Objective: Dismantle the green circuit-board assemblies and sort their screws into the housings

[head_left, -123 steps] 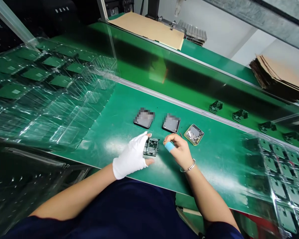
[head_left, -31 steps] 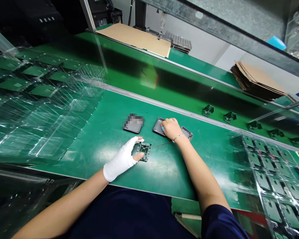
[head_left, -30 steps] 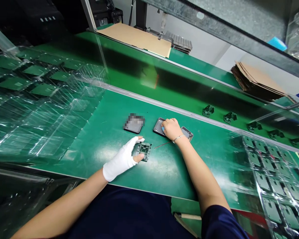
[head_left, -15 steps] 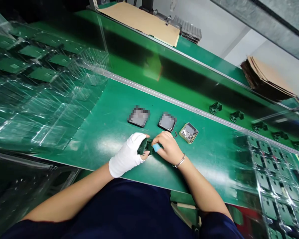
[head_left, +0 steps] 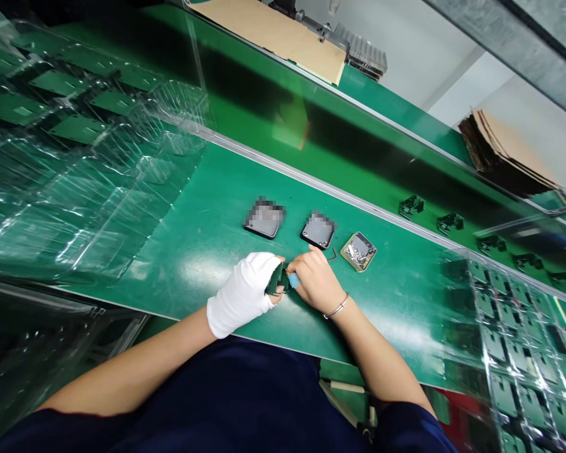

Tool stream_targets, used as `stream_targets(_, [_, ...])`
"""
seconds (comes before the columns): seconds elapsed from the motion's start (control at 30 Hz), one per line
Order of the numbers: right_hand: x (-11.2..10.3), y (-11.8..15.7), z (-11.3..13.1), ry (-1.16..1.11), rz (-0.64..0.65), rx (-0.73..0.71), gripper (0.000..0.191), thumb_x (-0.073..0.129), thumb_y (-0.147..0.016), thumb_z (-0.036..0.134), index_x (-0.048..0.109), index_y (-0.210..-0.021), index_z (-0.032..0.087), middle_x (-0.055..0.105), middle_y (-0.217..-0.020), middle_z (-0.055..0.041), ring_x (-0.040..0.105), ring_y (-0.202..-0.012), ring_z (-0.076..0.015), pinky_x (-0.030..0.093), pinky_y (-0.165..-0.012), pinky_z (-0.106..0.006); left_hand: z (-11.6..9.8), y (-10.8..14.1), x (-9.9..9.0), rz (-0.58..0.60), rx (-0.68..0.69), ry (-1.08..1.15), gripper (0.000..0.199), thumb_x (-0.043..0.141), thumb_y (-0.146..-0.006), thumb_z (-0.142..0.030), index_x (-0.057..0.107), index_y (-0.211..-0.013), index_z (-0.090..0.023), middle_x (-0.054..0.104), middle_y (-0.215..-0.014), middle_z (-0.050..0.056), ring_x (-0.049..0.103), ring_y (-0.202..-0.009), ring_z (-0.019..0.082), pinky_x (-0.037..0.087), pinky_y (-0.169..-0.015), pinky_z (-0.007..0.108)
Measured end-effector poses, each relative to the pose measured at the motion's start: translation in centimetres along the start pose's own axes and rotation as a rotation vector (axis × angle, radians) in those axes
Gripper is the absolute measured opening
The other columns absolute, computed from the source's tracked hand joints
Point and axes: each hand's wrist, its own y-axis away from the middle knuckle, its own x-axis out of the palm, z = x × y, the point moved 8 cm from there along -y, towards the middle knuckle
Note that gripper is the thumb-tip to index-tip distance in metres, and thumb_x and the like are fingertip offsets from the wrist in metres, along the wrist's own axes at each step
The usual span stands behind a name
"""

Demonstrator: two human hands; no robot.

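My left hand point(head_left: 240, 292), in a white glove with bare fingertips, is closed around a small dark green part point(head_left: 277, 280) above the front of the table. The part looks like a bracket with plates standing up from it. My right hand point(head_left: 316, 277), blue tape round one finger, has its fingertips pinched together at the part's right side. Whatever is between those fingertips is too small to make out. Just beyond the right hand lies an L-shaped hex key point(head_left: 332, 254). A yellowish-rimmed dish point(head_left: 368, 262) holding small shiny metal pieces sits to its right.
Two black square dishes point(head_left: 276, 235) point(head_left: 329, 242) stand beyond my hands. Clear plastic trays point(head_left: 170, 119) with green plates fill the left; another filled tray point(head_left: 488, 343) is at right. Several green brackets point(head_left: 411, 206) line the back ledge point(head_left: 311, 178).
Both hands stay together at the green part, with only slight shifts of the right fingers. The whole view has tilted a little.
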Motion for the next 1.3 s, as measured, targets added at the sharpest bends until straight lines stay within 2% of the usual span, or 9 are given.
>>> stream_targets(0.2, [0.2,0.2,0.3,0.07,0.028,-0.054,0.022,0.043,-0.085,0.013,0.061,-0.097,0.015,0.061,-0.091,-0.0089,0.05,-0.085,-0.022,0.03,-0.107,-0.051,-0.8,-0.1,0.4,0.086,0.026,-0.126,0.033,0.055,-0.077,-0.019,0.056,-0.11,-0.012,0.064,-0.098,0.014,0.062,-0.09,0.031,0.052,-0.078,0.044])
stream_targets(0.47, [0.1,0.1,0.2,-0.08,-0.032,-0.006,0.018,0.044,-0.083,0.012,0.058,-0.094,0.017,0.061,-0.092,-0.0096,0.054,-0.087,-0.0223,0.038,-0.103,-0.051,0.2,0.1,0.5,0.125,-0.075,0.065,0.036,0.056,-0.074,-0.022,0.055,-0.109,-0.014,0.062,-0.101,0.013,0.06,-0.094,0.029,0.051,-0.082,0.043])
stream_targets(0.6, [-0.6,0.1,-1.0,-0.345,-0.133,0.18,0.015,0.045,-0.087,0.015,0.055,-0.097,0.019,0.063,-0.097,-0.0084,0.059,-0.092,-0.0195,0.05,-0.087,-0.037,1.2,0.5,0.4,0.114,-0.161,0.234,0.043,0.058,-0.076,-0.029,0.049,-0.115,-0.014,0.058,-0.107,0.013,0.059,-0.101,0.028,0.05,-0.086,0.042])
stream_targets(0.73, [-0.5,0.3,-1.1,-0.461,-0.142,0.295,0.01,0.048,-0.088,0.021,0.056,-0.094,0.021,0.067,-0.089,-0.003,0.063,-0.079,-0.0152,0.051,-0.074,-0.028,1.6,-0.1,0.5,0.328,-0.236,0.385,0.046,0.058,-0.078,-0.039,0.047,-0.117,-0.017,0.06,-0.109,0.009,0.06,-0.098,0.023,0.051,-0.084,0.036])
stream_targets(0.9, [-0.6,0.3,0.6,-0.319,-0.136,0.202,0.013,0.048,-0.084,0.014,0.058,-0.09,0.02,0.068,-0.088,-0.0052,0.062,-0.083,-0.0178,0.049,-0.08,-0.03,1.2,-1.7,0.1,0.487,-0.153,0.093,0.012,0.047,-0.082,-0.022,0.059,-0.084,-0.019,0.063,-0.08,0.002,0.06,-0.079,0.019,0.047,-0.092,0.04])
stream_targets(1.0, [-0.2,0.3,1.0,-0.256,-0.087,0.193,0.018,0.047,-0.08,0.009,0.057,-0.09,0.02,0.067,-0.088,-0.005,0.061,-0.083,-0.0181,0.049,-0.081,-0.031,0.5,-2.0,0.3,0.458,-0.066,-0.015,0.013,0.046,-0.081,-0.017,0.057,-0.076,-0.02,0.061,-0.07,-0.001,0.058,-0.066,0.016,0.039,-0.104,0.043])
stream_targets(1.17, [0.1,0.2,1.2,-0.218,-0.019,0.194,0.019,0.046,-0.077,0.007,0.053,-0.088,0.021,0.065,-0.088,-0.0053,0.059,-0.084,-0.0191,0.048,-0.08,-0.031,-0.1,-2.0,0.8,0.391,-0.01,-0.123,0.017,0.046,-0.082,-0.016,0.055,-0.068,-0.02,0.058,-0.061,-0.001,0.055,-0.057,0.015,0.043,-0.101,0.042])
stream_targets(1.23, [0.0,0.1,1.1,-0.223,-0.012,0.21,0.019,0.046,-0.075,0.007,0.052,-0.085,0.021,0.064,-0.085,-0.0049,0.058,-0.082,-0.0191,0.048,-0.079,-0.031,0.1,-2.1,0.9,0.405,-0.024,-0.137,0.018,0.046,-0.081,-0.015,0.055,-0.066,-0.019,0.057,-0.059,-0.001,0.057,-0.058,0.016,0.044,-0.099,0.043])
stream_targets(1.3, [-0.2,0.3,0.3,-0.246,-0.028,0.276,0.016,0.048,-0.075,0.009,0.053,-0.084,0.021,0.064,-0.083,-0.0042,0.058,-0.08,-0.0186,0.047,-0.075,-0.029,0.6,-2.1,0.6,0.415,-0.065,-0.074,0.014,0.048,-0.083,-0.02,0.06,-0.078,-0.018,0.064,-0.071,0.002,0.063,-0.073,0.02,0.045,-0.097,0.043])
